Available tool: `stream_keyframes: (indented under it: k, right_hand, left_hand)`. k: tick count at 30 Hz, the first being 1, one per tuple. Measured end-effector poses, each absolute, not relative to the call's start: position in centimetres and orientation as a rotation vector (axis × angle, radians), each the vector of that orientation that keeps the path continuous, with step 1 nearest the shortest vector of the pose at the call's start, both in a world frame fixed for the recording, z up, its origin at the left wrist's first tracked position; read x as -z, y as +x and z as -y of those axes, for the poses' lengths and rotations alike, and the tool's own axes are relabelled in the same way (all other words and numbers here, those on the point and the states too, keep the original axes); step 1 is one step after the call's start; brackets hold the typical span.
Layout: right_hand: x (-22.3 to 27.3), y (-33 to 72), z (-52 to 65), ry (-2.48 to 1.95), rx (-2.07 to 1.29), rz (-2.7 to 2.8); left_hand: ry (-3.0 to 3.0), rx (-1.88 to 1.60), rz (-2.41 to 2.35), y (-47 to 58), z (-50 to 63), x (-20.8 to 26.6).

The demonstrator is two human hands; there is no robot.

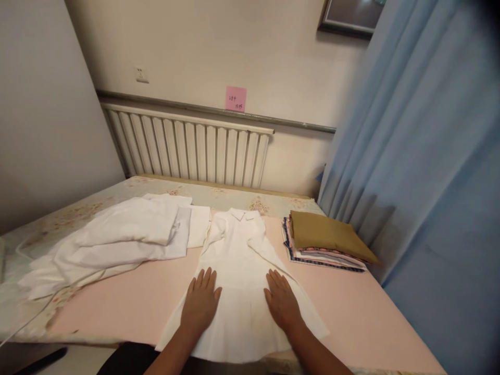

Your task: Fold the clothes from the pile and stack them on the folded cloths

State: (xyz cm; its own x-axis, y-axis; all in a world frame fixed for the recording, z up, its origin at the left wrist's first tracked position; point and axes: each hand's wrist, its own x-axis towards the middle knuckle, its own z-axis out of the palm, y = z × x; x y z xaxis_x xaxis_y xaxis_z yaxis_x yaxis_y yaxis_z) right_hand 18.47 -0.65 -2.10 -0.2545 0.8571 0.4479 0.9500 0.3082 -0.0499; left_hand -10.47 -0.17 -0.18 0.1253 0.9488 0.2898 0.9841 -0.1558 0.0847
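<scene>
A white collared garment (pixel 240 271), long like a dress or coat, lies spread on a pink cloth (pixel 117 302), its collar at the far end and its hem at the near edge. My left hand (pixel 201 299) rests flat on its left side, fingers stretched out. On the right side, my right hand (pixel 282 297) also lies flat on the fabric with the fingers extended. Both hands point away from me, with a strip of smooth white cloth between them. The garment's sleeves lie along its sides, partly tucked.
A loose heap of white garments (pixel 128 229) lies at the left. To the right sits a folded stack of cloths topped by a mustard piece (pixel 328 232). A radiator (pixel 191 146) runs along the back wall, and a blue curtain (pixel 422 156) hangs at the right.
</scene>
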Motion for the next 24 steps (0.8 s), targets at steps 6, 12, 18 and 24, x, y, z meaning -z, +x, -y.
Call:
stream_keyframes:
  k: [6,12,18,24]
  right_hand:
    - [2.1,18.5,0.6,-1.629,0.315,2.209]
    - [2.1,18.5,0.5,-1.626,0.352,2.226]
    - [1.9,18.6,0.5,-1.631,0.355,2.239]
    - [1.6,18.6,0.5,-1.655,0.337,2.226]
  left_hand:
    - [-2.235,0.369,2.029,-10.4,-1.4,0.4]
    - [-2.27,0.295,2.093,-11.2,-4.0,0.1]
    - [-2.254,0.413,2.017,-11.7,-4.9,0.7]
    - [-2.262,0.502,2.019,-12.0,-5.6,0.9]
